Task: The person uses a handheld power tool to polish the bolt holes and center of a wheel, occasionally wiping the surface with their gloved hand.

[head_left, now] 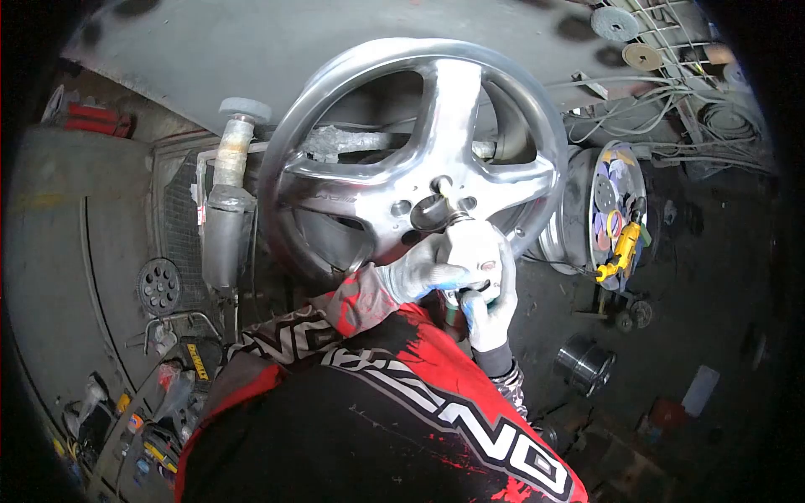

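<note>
In front of me stands a five-spoke metal wheel rim (457, 109), upright, with a bright polished face. Both my hands wear pale gloves and are closed around a grinder (474, 245) with a whitish front end and a green part lower down. Its small pale bit reaches the hub, overlapping the centre hole and the bolt holes. My left hand (426, 275) wraps the grinder's left side. My right hand (493, 314) grips it from the right and below. The palms and part of the tool body are hidden by the fingers.
Left of the rim is a mounted machine (228, 226) with a grey wheel on its shaft. At right, a second rim (560, 226) holds coloured discs and a yellow power tool (622, 251). Hoses and cables (662, 109) hang behind; a smaller drum-like rim (584, 365) sits on the floor.
</note>
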A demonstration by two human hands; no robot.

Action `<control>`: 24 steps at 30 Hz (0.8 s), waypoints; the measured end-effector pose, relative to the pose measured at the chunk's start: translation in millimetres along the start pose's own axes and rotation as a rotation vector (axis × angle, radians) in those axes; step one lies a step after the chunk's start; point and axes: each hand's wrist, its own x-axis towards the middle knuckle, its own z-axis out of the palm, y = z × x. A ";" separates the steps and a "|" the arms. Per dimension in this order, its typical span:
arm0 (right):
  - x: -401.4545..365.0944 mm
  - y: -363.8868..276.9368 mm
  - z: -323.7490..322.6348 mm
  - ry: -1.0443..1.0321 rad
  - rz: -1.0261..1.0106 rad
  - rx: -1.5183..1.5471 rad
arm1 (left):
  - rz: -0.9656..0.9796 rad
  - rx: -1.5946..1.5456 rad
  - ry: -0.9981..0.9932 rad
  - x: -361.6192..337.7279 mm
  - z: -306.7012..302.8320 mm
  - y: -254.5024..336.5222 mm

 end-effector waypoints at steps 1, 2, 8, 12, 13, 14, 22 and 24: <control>1.4 1.1 1.8 -0.004 -0.001 0.001 | 0.004 0.001 0.002 0.5 0.8 2.6; 1.5 2.6 4.5 0.017 0.059 0.089 | -0.035 -0.032 0.017 1.2 2.2 5.8; -0.9 1.7 2.1 0.019 0.068 0.108 | 0.030 -0.051 -0.036 4.5 0.2 -2.9; 6.4 -2.9 3.9 -0.005 0.024 0.043 | -0.028 -0.129 -0.011 5.2 7.8 8.1; 7.6 -4.4 4.1 -0.004 0.025 0.041 | -0.039 -0.195 0.013 6.4 2.4 1.5; 9.2 -5.3 4.5 -0.017 0.013 0.005 | -0.028 -0.209 0.002 6.7 -1.0 -3.2; 12.7 -14.4 0.7 -0.047 0.097 0.032 | 0.049 -0.193 0.063 4.7 -1.6 -9.5; 12.6 -13.5 -0.4 -0.036 0.240 0.160 | 0.017 -0.170 0.110 2.5 6.7 -5.7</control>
